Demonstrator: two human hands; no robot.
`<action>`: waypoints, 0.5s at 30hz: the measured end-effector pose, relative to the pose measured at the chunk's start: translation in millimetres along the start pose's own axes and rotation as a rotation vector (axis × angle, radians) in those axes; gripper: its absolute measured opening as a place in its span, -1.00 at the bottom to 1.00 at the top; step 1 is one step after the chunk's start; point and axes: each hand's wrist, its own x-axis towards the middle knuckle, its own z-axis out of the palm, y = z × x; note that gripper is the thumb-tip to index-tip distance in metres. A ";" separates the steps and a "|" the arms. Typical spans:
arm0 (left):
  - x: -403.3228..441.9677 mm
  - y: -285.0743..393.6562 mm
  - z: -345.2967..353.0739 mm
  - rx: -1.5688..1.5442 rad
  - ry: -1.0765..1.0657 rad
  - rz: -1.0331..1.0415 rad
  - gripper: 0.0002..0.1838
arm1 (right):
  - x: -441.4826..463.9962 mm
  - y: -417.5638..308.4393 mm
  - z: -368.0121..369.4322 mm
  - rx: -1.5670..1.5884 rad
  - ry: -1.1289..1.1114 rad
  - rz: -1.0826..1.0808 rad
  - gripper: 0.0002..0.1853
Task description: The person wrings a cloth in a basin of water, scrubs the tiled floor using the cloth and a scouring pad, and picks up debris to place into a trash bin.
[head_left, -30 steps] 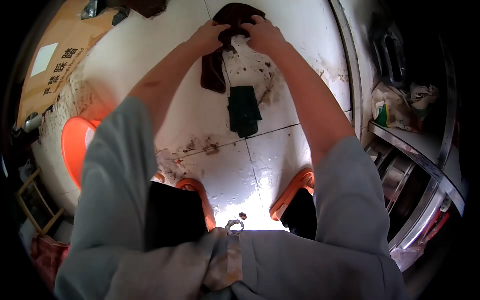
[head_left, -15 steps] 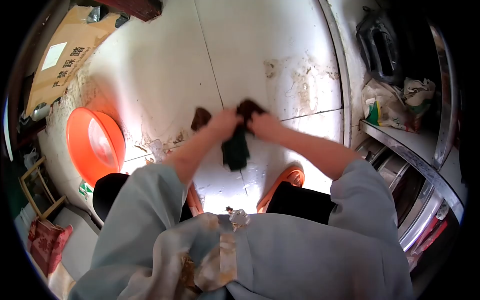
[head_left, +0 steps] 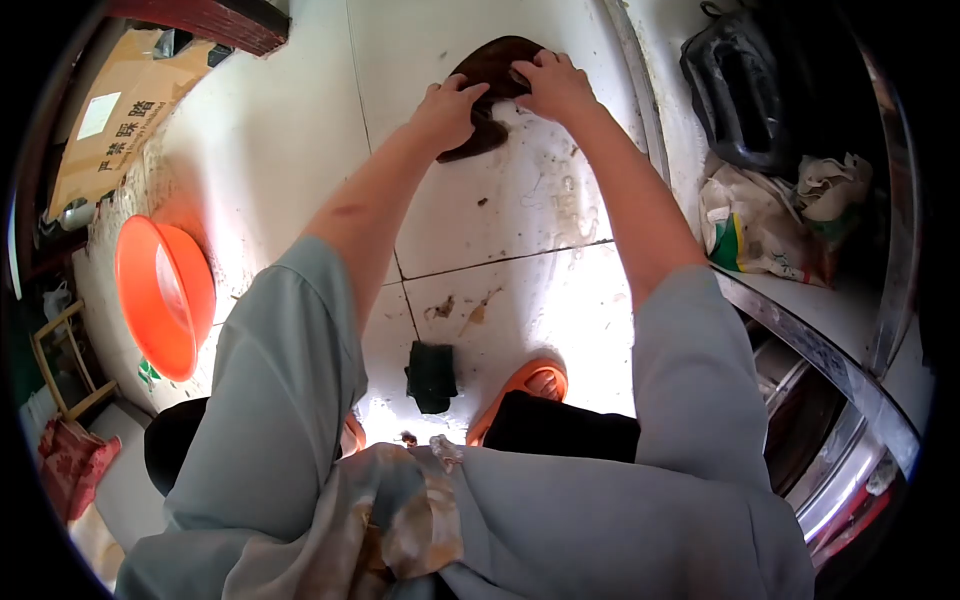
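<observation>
A dark brown cloth (head_left: 492, 66) lies bunched and curved on the white floor, well out in front of me. My left hand (head_left: 448, 115) grips its left side, thumb and fingers bent on the fabric. On the right end of the cloth, my right hand (head_left: 553, 84) has its fingers pressed into the fabric. Both arms are stretched forward. Nearer my feet, a dark green pad (head_left: 431, 378), possibly folded cloth, rests on the tiles, touched by neither hand.
An orange basin (head_left: 165, 298) leans at the left, below a flattened cardboard box (head_left: 120, 115). At right, a black jug (head_left: 738, 90) and a crumpled plastic bag (head_left: 755, 220) sit by a metal-edged shelf (head_left: 815, 350). My orange slipper (head_left: 530, 385) is near the green pad. Brown stains mark the floor.
Both hands have moved forward, away from my body, with the brown cloth, which is now on the floor. The green pad, earlier beneath my hands, now lies apart near my feet.
</observation>
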 end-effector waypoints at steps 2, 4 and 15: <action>-7.5 10.6 4.1 0.058 0.073 -0.033 -0.40 | 4.1 0.1 13.6 0.036 0.041 -0.041 -0.67; -13.7 14.5 4.6 -0.059 -0.010 -0.025 -0.50 | -6.0 0.7 20.6 0.056 0.039 -0.068 -0.75; -190.3 98.9 58.4 -0.361 -0.511 0.191 -0.73 | -229.6 -20.4 34.2 0.235 -0.448 -0.001 -0.84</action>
